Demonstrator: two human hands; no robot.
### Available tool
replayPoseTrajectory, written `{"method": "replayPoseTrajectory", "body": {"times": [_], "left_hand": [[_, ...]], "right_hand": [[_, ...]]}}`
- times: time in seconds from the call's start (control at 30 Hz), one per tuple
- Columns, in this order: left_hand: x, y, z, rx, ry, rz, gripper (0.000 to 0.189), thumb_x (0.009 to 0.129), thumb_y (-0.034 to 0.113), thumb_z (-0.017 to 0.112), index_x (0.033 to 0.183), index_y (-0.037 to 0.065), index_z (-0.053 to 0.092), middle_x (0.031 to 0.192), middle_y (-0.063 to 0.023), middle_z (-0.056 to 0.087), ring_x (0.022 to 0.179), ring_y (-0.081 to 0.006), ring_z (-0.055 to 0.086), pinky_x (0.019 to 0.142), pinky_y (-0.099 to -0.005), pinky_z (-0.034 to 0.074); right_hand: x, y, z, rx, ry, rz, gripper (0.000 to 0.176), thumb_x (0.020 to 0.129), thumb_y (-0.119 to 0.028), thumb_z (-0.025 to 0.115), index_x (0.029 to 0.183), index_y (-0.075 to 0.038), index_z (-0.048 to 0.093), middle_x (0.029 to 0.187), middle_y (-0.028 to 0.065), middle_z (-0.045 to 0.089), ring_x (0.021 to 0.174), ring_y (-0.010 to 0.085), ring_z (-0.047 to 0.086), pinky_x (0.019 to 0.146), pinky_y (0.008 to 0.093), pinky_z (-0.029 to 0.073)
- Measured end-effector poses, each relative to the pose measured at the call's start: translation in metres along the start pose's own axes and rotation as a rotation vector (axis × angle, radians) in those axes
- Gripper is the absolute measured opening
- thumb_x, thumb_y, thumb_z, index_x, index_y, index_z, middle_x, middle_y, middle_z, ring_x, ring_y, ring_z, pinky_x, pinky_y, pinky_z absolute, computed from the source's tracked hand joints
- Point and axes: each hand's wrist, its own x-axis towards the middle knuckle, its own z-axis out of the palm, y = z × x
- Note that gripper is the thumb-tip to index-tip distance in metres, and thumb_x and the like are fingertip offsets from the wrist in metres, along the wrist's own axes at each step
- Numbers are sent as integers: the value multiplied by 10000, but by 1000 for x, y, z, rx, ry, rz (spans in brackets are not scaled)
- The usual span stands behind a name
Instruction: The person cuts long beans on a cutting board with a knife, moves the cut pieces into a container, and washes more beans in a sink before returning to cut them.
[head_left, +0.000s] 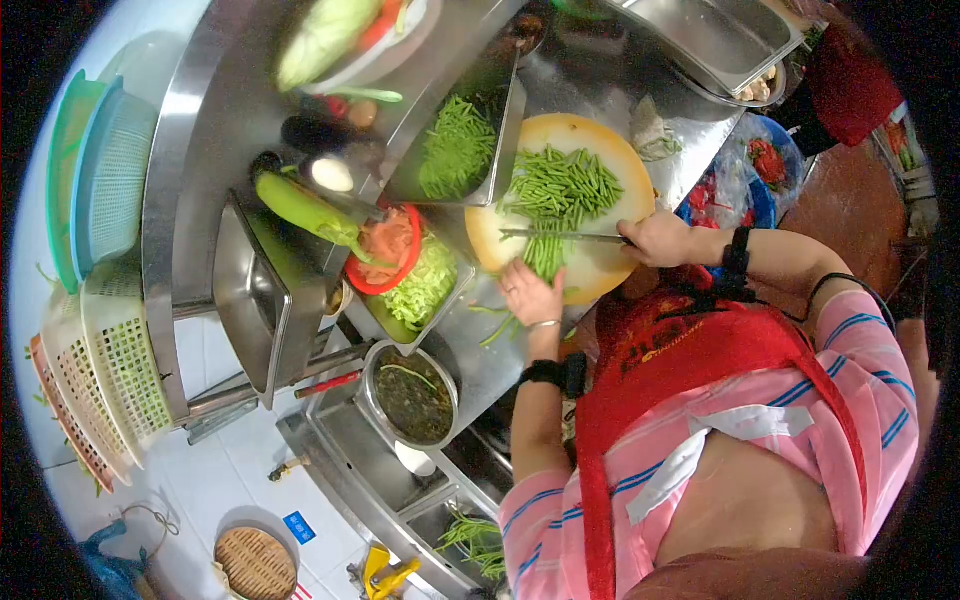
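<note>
My right hand [658, 238] is closed round the handle of a kitchen knife [570, 235]. The blade lies across a bunch of green beans [545, 255] on a round yellow cutting board [610, 283]. My left hand [533, 294] presses on the near ends of the bunch, with its fingertips close to the blade. Beyond the knife is a pile of cut green beans [565, 187]. A few loose beans lie on the steel counter by my left wrist. More cut beans [458, 148] fill part of a deep steel pan [508, 130] at the board's far left.
Left of the board, a red basket [412, 250] of pink slices sits on a tray of chopped lettuce [425, 285]. A steel bowl [455, 405] with dark contents stands near the sink [400, 520]. A blue basin [768, 210] with bags is at right. Another person's dark red sleeve [850, 80] shows top right.
</note>
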Motion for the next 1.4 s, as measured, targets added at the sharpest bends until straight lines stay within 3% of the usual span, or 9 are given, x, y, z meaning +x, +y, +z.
{"method": "replayPoseTrajectory", "body": {"times": [0.17, 0.33, 0.5, 0.67, 0.8, 0.97, 1.03, 1.2, 1.4], "left_hand": [[-5, 8, 10, 96, -51, -69, 681, 737, 422, 622, 1187, -41, 406, 1121, -189, 467, 1044, -337, 449, 904, -426, 369], [1, 8, 18, 106, -58, -84, 658, 747, 414, 614, 1189, -30, 414, 1098, -183, 481, 999, -331, 474, 861, -405, 396], [9, 14, 26, 30, -91, -165, 708, 725, 441, 631, 1204, -26, 400, 1090, -182, 484, 1002, -339, 474, 854, -403, 395], [-2, 23, 5, -20, 47, -255, 836, 665, 501, 663, 1240, -21, 354, 1148, -179, 437, 1090, -342, 392, 961, -435, 296], [-12, 28, 3, -55, -17, -286, 797, 678, 466, 652, 1232, -28, 362, 1181, -179, 413, 1118, -339, 359, 989, -441, 260], [-18, 22, 20, 8, -11, -245, 649, 708, 356, 619, 1198, -15, 413, 1167, -153, 428, 1063, -331, 402, 937, -428, 322], [-14, 20, 20, 27, -9, -239, 654, 699, 340, 619, 1208, -10, 406, 1144, -157, 447, 1050, -319, 420, 913, -406, 346], [0, 14, 25, 31, -101, -206, 682, 689, 344, 625, 1231, 2, 392, 1131, -164, 466, 1053, -313, 432, 894, -380, 369], [-6, 21, 6, -91, 118, -262, 667, 716, 398, 647, 1191, -14, 425, 1136, -173, 447, 1082, -356, 404, 921, -430, 344]], "right_hand": [[13, -11, 0, -4, -33, -4, 270, 759, -145, 501, 994, -18, 459, 702, 185, 604, 667, 380, 608, 585, 473, 475], [53, -20, 24, -52, -7, -11, 249, 779, -162, 496, 975, -10, 467, 710, 185, 608, 676, 361, 612, 576, 465, 473], [38, -5, 2, -46, 29, 6, 291, 778, -225, 528, 972, -19, 463, 699, 184, 603, 649, 365, 600, 577, 476, 462], [13, 10, 3, -39, 115, -43, 301, 770, -237, 538, 972, -25, 465, 676, 185, 595, 628, 380, 589, 584, 488, 457], [15, 9, 21, -98, 95, -140, 290, 761, -169, 526, 1003, -26, 457, 660, 176, 597, 610, 371, 598, 561, 475, 466], [42, -19, 35, -72, -28, -79, 293, 752, -134, 514, 1016, -19, 458, 656, 169, 601, 613, 353, 611, 542, 469, 469], [58, -27, 38, -123, 15, -26, 272, 775, -220, 512, 936, -9, 450, 644, 161, 590, 600, 341, 596, 521, 442, 454], [48, -4, 20, -49, 47, -25, 289, 773, -168, 503, 1009, -15, 435, 655, 172, 595, 600, 360, 598, 536, 480, 451], [14, 1, 4, -46, 69, -76, 317, 763, -175, 514, 1022, -15, 423, 664, 195, 590, 621, 382, 592, 562, 482, 454]]}}
